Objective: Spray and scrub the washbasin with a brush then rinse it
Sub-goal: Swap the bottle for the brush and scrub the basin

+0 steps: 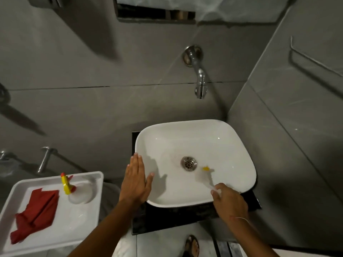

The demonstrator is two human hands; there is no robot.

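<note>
Your body, as seen from the head camera:

- Left hand point(135, 179): bare, no ring, no glove, no watch. Nails short and plain.
- Left forearm: bare all the way to the lower edge of the view; no sleeve shows.
- Right hand point(229, 202): bare, no glove; fingers partly blurred, so any ring cannot be told.
- Right wrist: you wear a thin thread band point(241, 218), pale with a reddish part, looped once around.
- Right forearm: bare, no sleeve in view.
- Foot point(192, 246): one foot shows at the bottom edge, toes uncovered, in a dark open sandal with a strap across it.
</note>
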